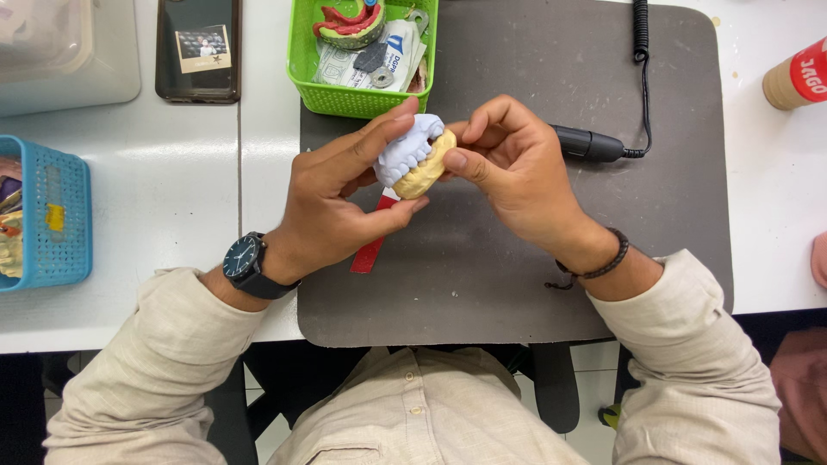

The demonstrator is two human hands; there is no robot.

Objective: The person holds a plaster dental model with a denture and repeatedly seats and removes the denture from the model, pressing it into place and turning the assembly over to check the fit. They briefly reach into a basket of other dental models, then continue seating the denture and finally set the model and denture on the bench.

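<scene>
Dental casts, two matte plaster pieces pressed together, are held above the dark grey mat: a pale bluish-white cast with moulded teeth on top and a yellowish, rounded cast beneath it. Left hand is curled round the pair, index finger laid along the top of the pale cast and thumb under the yellow one. Right hand is closed on the yellow cast from the other side, thumb and fingertips pinching its edge.

Mat is smooth, rounded at the corners, lying on a white table. A flat red strip lies on the mat beneath the left hand. A black cylindrical handpiece with a coiled black cable rests on the mat just beside the right hand.

Green perforated plastic basket at the mat's far edge holds another red-and-green jaw model and packets. Blue mesh basket stands well to the left. Black phone lies flat beyond it.
</scene>
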